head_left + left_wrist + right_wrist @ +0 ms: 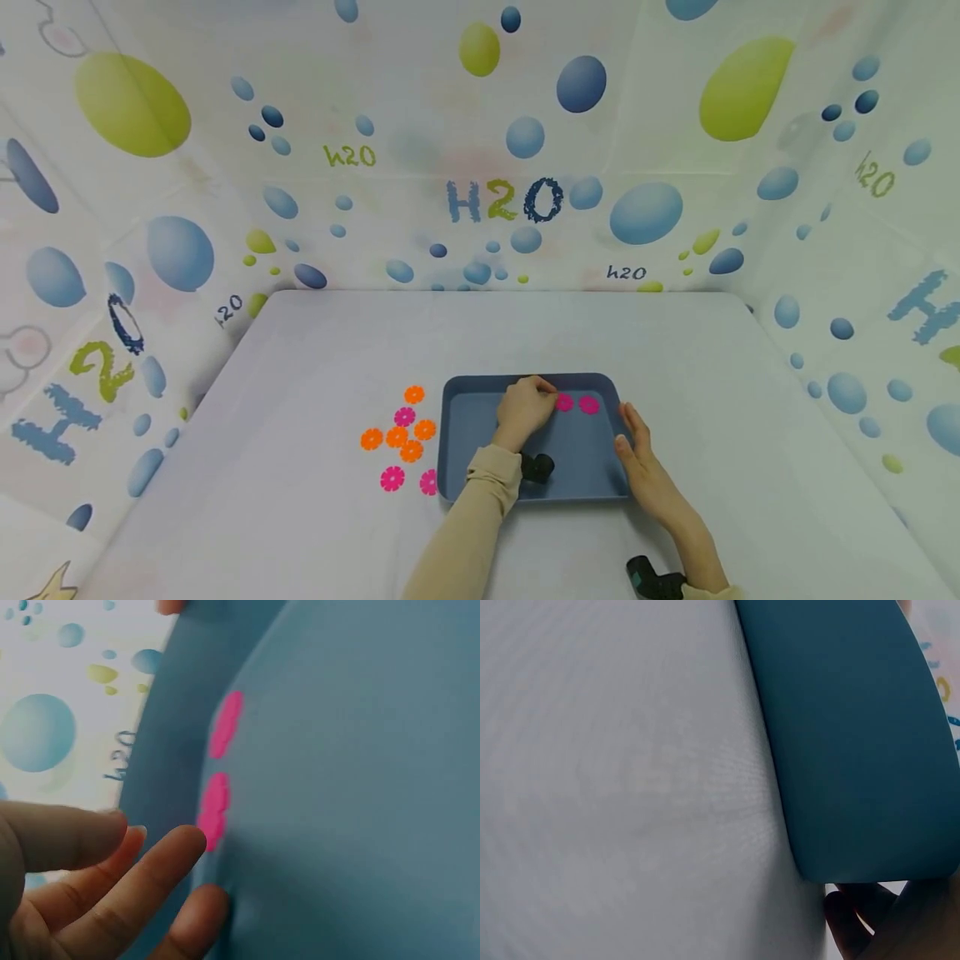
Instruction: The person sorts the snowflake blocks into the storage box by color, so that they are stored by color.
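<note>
Tray (577, 454): looked like moulded plastic, smooth, matt to faintly satin, with soft shading along the walls. Pink discs (589, 405) and orange discs (371, 439): flat-toned and matt; material could not be determined. Surface (300, 358): matt white covering, cloth-like, with a fine ribbed texture in the right wrist view. Backdrop (420, 83): printed sheeting, lightly creased, cloth or thin plastic undetermined. Sleeve (465, 525): soft matt cloth, wrinkled at the cuff.

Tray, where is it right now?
In the head view, the tray is on the table, just right of the orange discs, its right edge beside the right hand.
</note>
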The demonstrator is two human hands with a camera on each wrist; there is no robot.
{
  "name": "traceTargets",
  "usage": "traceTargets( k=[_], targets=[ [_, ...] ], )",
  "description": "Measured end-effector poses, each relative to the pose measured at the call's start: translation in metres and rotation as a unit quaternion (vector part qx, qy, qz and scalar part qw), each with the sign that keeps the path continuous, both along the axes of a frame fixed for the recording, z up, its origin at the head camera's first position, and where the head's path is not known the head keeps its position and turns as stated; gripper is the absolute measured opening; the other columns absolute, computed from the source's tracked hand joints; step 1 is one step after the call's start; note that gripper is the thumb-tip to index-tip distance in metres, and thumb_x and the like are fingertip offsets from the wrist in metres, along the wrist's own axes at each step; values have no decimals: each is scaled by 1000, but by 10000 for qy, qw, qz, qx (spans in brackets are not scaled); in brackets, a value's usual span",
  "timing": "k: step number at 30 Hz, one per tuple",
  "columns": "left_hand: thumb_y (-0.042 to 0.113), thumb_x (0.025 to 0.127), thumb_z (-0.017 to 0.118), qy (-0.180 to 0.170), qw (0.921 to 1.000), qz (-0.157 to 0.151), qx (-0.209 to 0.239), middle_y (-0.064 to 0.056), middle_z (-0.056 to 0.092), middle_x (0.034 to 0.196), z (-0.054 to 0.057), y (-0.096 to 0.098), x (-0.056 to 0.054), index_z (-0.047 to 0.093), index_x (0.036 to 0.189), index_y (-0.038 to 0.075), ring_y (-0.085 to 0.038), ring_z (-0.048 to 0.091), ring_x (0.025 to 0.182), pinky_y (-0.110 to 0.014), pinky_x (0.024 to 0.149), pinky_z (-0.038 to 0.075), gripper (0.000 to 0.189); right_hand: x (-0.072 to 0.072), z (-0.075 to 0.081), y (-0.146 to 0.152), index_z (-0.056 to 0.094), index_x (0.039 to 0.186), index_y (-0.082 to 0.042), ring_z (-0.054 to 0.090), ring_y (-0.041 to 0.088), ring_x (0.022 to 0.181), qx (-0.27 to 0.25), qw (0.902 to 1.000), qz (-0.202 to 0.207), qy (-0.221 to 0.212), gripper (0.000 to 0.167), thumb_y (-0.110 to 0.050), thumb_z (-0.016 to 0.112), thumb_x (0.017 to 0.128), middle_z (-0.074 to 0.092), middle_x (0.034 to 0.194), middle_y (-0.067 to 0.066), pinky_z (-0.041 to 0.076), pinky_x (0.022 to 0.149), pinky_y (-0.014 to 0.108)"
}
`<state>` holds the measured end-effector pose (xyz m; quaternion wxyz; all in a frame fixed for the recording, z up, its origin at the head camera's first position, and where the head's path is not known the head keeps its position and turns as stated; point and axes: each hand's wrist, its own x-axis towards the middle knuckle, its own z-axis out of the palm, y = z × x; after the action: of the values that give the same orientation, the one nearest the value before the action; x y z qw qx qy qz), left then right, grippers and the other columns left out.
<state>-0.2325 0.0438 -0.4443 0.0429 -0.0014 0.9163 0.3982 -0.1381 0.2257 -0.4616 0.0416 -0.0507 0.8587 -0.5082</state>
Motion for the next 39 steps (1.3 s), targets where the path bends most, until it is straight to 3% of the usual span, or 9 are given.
traceTargets(
  k=[4, 8, 13, 20, 26, 31, 39],
  targets=[
    [26, 93, 63, 259, 9975, -555, 350, -2, 72, 92, 6, -6, 2, 72, 102, 19, -11, 59, 63, -24, 52, 41, 15, 1, 0, 1, -3, 153, 1, 11, 47, 146, 72, 10000, -54, 36, 63, -24, 31, 107, 7, 160, 25, 19, 111, 64],
    [21, 95, 61, 598, 9872, -1137, 943, -3, 72, 103, 17, -11, 2, 69, 111, 15, -14, 66, 79, -23, 61, 47, 19, 1, 1, 1, -3, 153, 2, 10, 49, 146, -8, 9999, -55, 103, 63, -23, 32, 106, 7, 160, 27, 17, 111, 66],
    [18, 96, 60, 686, 9762, -1311, 1586, -4, 68, 117, 32, -27, 2, 64, 120, 14, -19, 67, 92, -25, 68, 50, 25, 4, 0, -2, -3, 152, 2, 10, 51, 145, -48, 9999, -1, 138, 64, -23, 32, 106, 6, 159, 28, 17, 110, 68],
    [9, 92, 63, 914, 9594, -707, 2572, -12, 65, 124, 50, -69, -3, 62, 122, 8, -27, 65, 93, -28, 74, 53, 30, 6, -4, -3, -5, 153, 1, 9, 50, 145, 12, 10000, -73, 62, 64, -25, 30, 107, 5, 160, 27, 17, 110, 67],
    [3, 90, 63, 988, 9480, -96, 3023, -14, 63, 127, 51, -112, -4, 59, 126, 5, -31, 65, 100, -32, 86, 53, 36, 7, -8, -6, -5, 153, 0, 9, 49, 146, -13, 10000, -60, 64, 63, -24, 29, 107, 5, 160, 26, 16, 110, 67],
    [3, 90, 63, 747, 9531, 372, 2911, -15, 61, 130, 41, -148, 0, 56, 130, 6, -28, 65, 100, -23, 80, 49, 40, 9, -8, -9, -5, 153, 1, 10, 50, 145, -23, 9999, -81, 129, 62, -23, 30, 107, 6, 160, 26, 17, 110, 67],
    [5, 93, 58, 8, 9695, 982, 2245, -21, 57, 134, 13, -188, 12, 51, 135, 4, -38, 61, 112, -40, 92, 50, 43, 11, -9, -13, -3, 153, 1, 11, 50, 145, -11, 9997, -90, 209, 63, -24, 32, 107, 7, 160, 27, 18, 109, 67]
  ],
)
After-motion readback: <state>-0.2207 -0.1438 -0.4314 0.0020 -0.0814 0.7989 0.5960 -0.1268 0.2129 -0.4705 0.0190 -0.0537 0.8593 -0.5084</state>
